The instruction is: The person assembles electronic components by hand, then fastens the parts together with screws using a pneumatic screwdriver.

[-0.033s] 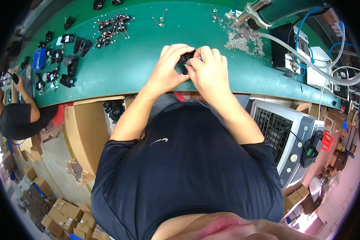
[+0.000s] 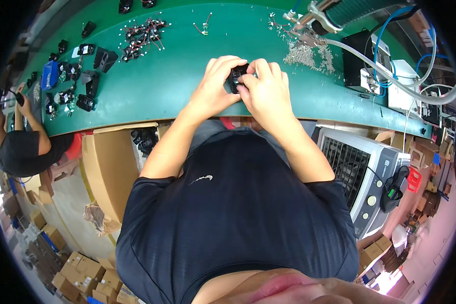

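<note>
Over the green table (image 2: 152, 101), near its front edge, I hold a small black plastic housing (image 2: 235, 81) between my two hands. My left hand (image 2: 215, 88) is curled round its left side, with thumb and fingers gripping it. My right hand (image 2: 265, 88) is closed, its thumb and fingertips pinched together at the open face of the housing. Whatever is between those right fingertips is hidden by them.
Red-and-black wire leads (image 2: 143, 38) are heaped at the back left, beside several black housings (image 2: 90, 83) and a blue bin (image 2: 49, 75). Small metal screws (image 2: 309, 57) lie scattered right, below a clamped tool (image 2: 324, 20) with hoses. A co-worker (image 2: 28, 147) sits far left.
My right thumb and fingertips have shifted slightly on the housing, and a bit more of its dark face shows. My left hand stays in place.
</note>
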Demonstrator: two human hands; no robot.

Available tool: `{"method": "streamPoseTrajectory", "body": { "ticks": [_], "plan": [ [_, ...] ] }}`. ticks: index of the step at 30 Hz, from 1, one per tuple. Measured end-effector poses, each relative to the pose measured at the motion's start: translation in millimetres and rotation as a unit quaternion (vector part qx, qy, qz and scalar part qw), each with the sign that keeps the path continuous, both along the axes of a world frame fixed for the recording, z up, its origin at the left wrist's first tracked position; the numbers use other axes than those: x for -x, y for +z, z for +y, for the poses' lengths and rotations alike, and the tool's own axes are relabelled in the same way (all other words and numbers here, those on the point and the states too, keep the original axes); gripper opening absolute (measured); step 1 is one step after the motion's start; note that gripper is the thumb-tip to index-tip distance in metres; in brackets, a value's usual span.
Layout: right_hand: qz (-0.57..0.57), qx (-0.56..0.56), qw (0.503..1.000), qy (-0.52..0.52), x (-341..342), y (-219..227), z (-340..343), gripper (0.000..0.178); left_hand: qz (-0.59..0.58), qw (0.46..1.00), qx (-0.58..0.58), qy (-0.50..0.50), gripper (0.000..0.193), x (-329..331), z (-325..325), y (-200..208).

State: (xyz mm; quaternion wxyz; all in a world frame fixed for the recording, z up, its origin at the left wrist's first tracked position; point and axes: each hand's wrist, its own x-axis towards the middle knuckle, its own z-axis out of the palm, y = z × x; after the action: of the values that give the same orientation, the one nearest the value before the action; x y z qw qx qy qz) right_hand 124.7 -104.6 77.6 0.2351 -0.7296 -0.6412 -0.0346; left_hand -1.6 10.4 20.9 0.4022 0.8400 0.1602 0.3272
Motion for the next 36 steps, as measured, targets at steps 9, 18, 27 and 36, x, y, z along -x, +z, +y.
{"method": "streamPoseTrajectory", "body": {
  "ticks": [9, 18, 27, 36],
  "plan": [
    [0.082, -0.503, 0.861, 0.006, -80, 124, 65, 0.056, 0.010, 0.996, 0.057, 0.069, 0.076, -13, 19, -17],
    [0.449, -0.384, 0.806, -0.025, -92, 139, 92, 0.060, 0.058, 0.995, -0.042, 0.068, 0.083, -17, 15, -20],
    [0.608, -0.376, 0.655, 0.244, -62, 92, 63, 0.114, 0.056, 0.994, -0.068, 0.065, 0.084, -14, 15, -27],
    [0.689, -0.315, 0.647, 0.083, -9, 96, 52, 0.103, 0.030, 0.992, -0.104, 0.060, 0.080, -14, 17, -29]
  ]
}}
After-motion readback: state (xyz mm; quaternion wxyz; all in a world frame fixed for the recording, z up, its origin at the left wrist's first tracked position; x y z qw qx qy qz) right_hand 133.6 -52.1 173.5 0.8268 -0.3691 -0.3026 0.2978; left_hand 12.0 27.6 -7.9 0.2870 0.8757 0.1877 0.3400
